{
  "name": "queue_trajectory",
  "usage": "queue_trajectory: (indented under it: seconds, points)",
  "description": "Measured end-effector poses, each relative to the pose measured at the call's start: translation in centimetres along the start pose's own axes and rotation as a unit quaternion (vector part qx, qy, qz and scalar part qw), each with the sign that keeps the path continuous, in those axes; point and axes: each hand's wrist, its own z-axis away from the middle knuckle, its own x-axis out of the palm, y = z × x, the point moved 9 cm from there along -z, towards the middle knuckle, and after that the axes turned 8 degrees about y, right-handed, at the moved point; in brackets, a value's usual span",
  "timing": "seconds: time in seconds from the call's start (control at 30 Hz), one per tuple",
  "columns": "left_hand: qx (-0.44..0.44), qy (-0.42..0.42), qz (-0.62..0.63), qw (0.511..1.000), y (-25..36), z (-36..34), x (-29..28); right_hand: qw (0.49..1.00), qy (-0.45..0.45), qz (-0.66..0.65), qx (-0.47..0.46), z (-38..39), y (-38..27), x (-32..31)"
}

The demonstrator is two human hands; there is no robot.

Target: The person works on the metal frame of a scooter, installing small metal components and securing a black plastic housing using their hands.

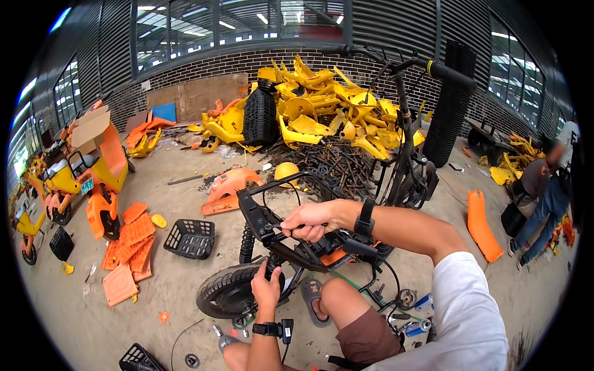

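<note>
A stripped black scooter frame [260, 213] with a rear wheel [210, 294] stands before me. My right hand [312, 219] is closed on something thin and dark just beside the top bracket at the rear of the frame; I cannot make out what it is. Lower down, my left hand [268, 284] wraps round a shock absorber [275, 263] beside the wheel. Another black spring shock [247, 244] shows to its left. The handlebar [448, 74] rises at the back right.
A yellow plastic pile [309, 105] sits behind scrap metal. Orange panels [130, 241], a black basket [189, 235] and yellow-orange scooters [102, 173] lie or stand to my left. An orange strip [482, 226], spray cans [417, 328] and two people [544, 204] are to my right.
</note>
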Motion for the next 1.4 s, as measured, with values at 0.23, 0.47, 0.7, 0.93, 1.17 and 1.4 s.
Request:
queue_trajectory:
  seconds: [0.23, 0.47, 0.7, 0.93, 1.17, 1.4]
  points:
    - [-0.009, -0.018, 0.027, 0.999, 0.1, -0.1, 0.3, 1.000, 0.027, 0.010, -0.012, 0.5, 0.2, 0.4]
    - [0.006, -0.020, 0.020, 1.000, -0.8, -0.1, 0.8, 1.000, 0.014, 0.004, -0.014, -0.6, 0.2, -0.4]
    - [-0.006, -0.022, 0.090, 0.996, -1.1, -0.2, 0.6, 0.999, -0.037, 0.015, -0.021, -0.1, 0.5, 0.4]
    - [-0.010, -0.016, 0.083, 0.996, -0.8, -0.3, 0.6, 0.999, -0.043, -0.005, -0.004, -0.8, 0.2, -0.1]
    - [-0.028, -0.009, 0.067, 0.997, -1.5, -0.3, 0.4, 0.998, -0.051, -0.039, 0.014, -0.6, -0.3, 1.0]
    - [-0.025, -0.003, 0.026, 0.999, -0.9, 0.0, 0.3, 0.976, -0.079, -0.202, 0.024, -0.5, 0.6, 1.1]
